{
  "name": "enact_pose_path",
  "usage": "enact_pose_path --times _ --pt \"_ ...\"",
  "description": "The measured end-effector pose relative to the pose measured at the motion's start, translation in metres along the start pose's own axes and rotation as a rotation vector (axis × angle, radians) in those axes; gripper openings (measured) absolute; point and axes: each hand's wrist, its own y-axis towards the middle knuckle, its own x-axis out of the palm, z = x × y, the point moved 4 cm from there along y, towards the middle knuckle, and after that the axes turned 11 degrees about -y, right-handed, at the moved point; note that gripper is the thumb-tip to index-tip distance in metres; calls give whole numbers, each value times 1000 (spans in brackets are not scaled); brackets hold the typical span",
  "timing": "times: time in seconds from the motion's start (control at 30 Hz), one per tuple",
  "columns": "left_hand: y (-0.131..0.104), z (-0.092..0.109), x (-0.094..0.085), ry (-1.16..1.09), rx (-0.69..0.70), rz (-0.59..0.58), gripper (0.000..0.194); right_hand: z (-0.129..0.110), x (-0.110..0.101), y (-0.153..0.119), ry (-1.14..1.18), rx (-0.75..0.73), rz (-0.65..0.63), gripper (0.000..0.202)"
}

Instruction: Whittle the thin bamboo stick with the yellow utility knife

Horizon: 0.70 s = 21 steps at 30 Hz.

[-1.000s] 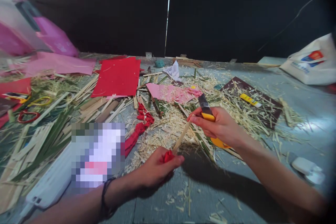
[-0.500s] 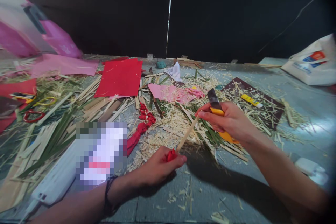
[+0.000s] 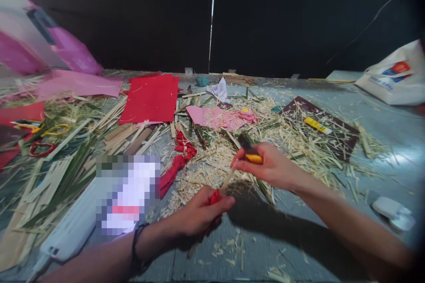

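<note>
A grey floor (image 3: 199, 263), strewn with pale shavings (image 3: 207, 170). Above it, the left hand (image 3: 203, 213) and right hand (image 3: 270, 166) are both closed. The right grips a knife (image 3: 254, 158) and a strip (image 3: 227, 181), which slants down to the left, clasped there with red material (image 3: 215, 196).

- You look through one camera, worn on your head, facing forward and tilted down onto the grey surface (image 3: 259, 261).
- Your left hand (image 3: 204, 210) and right hand (image 3: 268, 163) show just below the middle, well nearer the lens than the dark panels (image 3: 292, 17); your forearms (image 3: 345, 216) run in from the lower corners.
- Those panels stand ahead of you nearly square on, their bright gap (image 3: 212, 13) almost upright near the centre.
- Your view is wide, from a pink object (image 3: 20, 55) at left to a white bag (image 3: 395, 79) at right.
</note>
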Motion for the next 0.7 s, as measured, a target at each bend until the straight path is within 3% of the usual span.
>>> enact_pose_path --times 0.1,0.17,0.3,0.4,0.47,0.63,0.7 --pt "2 4 -1 -14 34 3 59 0 25 2 65 -21 -83 17" --pt "4 4 -2 -19 45 4 59 1 28 3 70 -12 -73 18" --pt "7 -1 -5 -17 3 19 60 5 -2 5 35 26 101 23" --pt "6 -4 -5 -9 -27 19 60 8 -18 6 80 55 129 25" --pt "6 -4 -4 -14 -18 23 59 8 -14 7 94 46 97 25" --pt "6 3 -3 -22 23 -6 59 2 28 4 124 -7 -150 19" --pt "7 4 -3 -23 27 -11 58 0 33 3 124 -16 -181 18"
